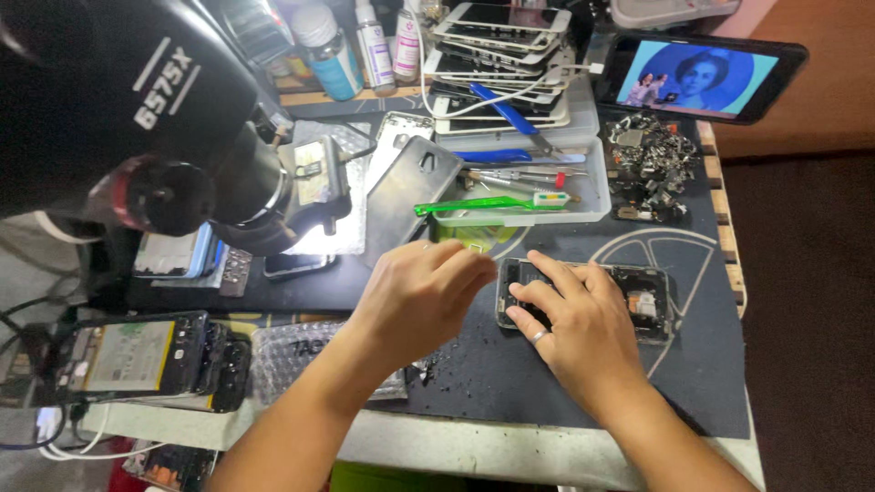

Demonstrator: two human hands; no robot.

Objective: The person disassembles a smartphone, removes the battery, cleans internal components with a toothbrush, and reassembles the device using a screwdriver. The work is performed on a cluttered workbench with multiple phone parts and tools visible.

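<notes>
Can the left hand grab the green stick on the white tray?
Probably yes. The left hand is curled by the opened phone, and the green stick lies just beyond it on the white tray's front rim, with nothing between.

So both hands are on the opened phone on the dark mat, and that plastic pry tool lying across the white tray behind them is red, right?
Not quite: the pry tool is green, not red. The head view shows it lying across the front of the white tray. The rest holds: the left hand and right hand are both at the opened phone on the dark mat.
</notes>
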